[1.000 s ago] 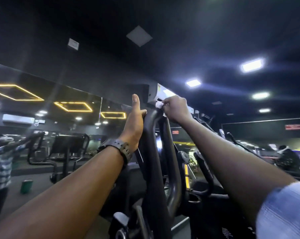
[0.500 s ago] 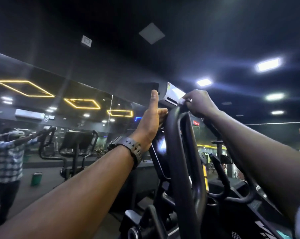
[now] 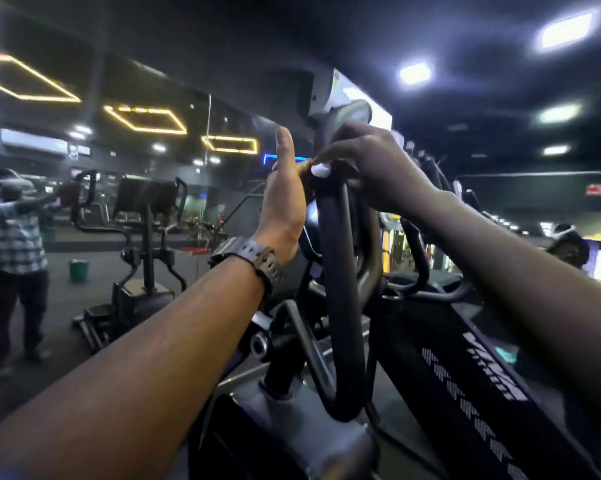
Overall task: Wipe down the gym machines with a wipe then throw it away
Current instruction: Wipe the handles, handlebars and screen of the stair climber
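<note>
Hiding most of wipe [image 3: 320,171]: right hand [image 3: 378,168].

Dim interior lit by rectangular white ceiling panels [image 3: 565,30] at upper right, which bloom with glare, and hexagonal yellow light strips [image 3: 146,120] at left. Wide-angle distortion bends the edges; motion blur softens the raised hands.

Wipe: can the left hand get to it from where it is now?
Probably yes. The left hand sits open right beside the handlebar top, where the right hand pinches the wipe; nothing lies between.
</note>
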A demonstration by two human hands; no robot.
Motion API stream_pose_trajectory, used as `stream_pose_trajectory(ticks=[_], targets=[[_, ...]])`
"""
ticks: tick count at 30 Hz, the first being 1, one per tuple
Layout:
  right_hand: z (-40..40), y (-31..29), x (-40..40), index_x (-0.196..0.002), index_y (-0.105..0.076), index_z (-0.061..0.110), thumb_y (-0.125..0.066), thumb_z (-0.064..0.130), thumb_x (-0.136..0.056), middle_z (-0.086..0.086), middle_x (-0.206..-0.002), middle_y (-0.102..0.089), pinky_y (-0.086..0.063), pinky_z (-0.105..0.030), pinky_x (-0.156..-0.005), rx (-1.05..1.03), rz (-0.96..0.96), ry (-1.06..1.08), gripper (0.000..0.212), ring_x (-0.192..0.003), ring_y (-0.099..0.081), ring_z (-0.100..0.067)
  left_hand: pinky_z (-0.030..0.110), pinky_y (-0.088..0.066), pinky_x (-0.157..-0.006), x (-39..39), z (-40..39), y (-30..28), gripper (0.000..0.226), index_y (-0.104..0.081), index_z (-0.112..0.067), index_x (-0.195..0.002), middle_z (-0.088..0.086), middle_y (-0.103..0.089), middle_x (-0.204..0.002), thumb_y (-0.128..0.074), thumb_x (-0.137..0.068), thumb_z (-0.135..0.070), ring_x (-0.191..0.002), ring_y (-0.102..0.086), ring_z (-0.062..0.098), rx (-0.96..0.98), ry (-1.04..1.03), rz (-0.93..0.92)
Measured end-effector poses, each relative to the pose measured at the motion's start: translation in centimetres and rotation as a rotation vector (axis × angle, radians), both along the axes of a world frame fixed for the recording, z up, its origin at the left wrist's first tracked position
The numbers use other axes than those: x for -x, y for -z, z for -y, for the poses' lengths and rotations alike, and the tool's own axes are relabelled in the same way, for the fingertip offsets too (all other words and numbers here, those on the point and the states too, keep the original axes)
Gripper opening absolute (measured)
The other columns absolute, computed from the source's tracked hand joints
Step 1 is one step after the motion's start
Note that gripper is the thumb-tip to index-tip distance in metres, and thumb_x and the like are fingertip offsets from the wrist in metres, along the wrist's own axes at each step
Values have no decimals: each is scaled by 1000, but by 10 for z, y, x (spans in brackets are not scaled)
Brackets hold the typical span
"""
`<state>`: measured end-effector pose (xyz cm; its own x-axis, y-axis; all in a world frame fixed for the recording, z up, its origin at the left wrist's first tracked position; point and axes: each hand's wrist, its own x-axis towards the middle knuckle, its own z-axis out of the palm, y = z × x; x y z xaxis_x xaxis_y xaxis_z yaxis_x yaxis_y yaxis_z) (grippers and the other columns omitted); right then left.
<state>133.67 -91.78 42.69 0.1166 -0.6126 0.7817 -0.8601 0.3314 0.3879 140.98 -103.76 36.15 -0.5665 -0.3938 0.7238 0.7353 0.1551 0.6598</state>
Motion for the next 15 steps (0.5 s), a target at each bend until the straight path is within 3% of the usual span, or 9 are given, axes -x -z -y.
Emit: stream_pose_trajectory(ticks=[3, 7, 12, 15], targets=[[-12, 48, -3, -100, -76, 17, -50, 29, -83, -6, -92, -59, -42, -20, -72, 2, 28, -88, 33, -77, -56, -15, 44, -48, -103, -1, -6, 28, 89, -75, -16, -108, 5, -76, -105, -15, -88, -78, -105, -70, 18, -19, -22, 16], [-32, 124, 2, -102, -73, 17, -66, 13, -84, -7, -95, -56, -50, -34, -67, 23, 36, -70, 20, -80, -57, -24, 42, -45, -106, -9, -29, 81, 90, -68, -15, -124, 2, -72, -117, -17, -87, -80, -112, -67, 15, -71, -6, 57], [-54, 197, -5, -108, -70, 15, -46, 24, -87, -9, -97, -56, -52, -40, -65, 20, 103, -108, 33, -83, -55, -26, 38, -44, -110, -12, -69, 155, 91, -60, -12, -132, -1, -69, -124, -26, -85, -83, -117, -63, 9, -264, -39, 106], [-60, 232, -3, -106, -70, 15, -55, 19, -90, -7, -95, -55, -51, -39, -63, 55, 197, -165, 23, -82, -54, -25, 40, -39, -113, -8, -87, 184, 90, -56, -14, -138, 0, -66, -130, -24, -86, -80, -123, -59, 10, -297, -95, 155]])
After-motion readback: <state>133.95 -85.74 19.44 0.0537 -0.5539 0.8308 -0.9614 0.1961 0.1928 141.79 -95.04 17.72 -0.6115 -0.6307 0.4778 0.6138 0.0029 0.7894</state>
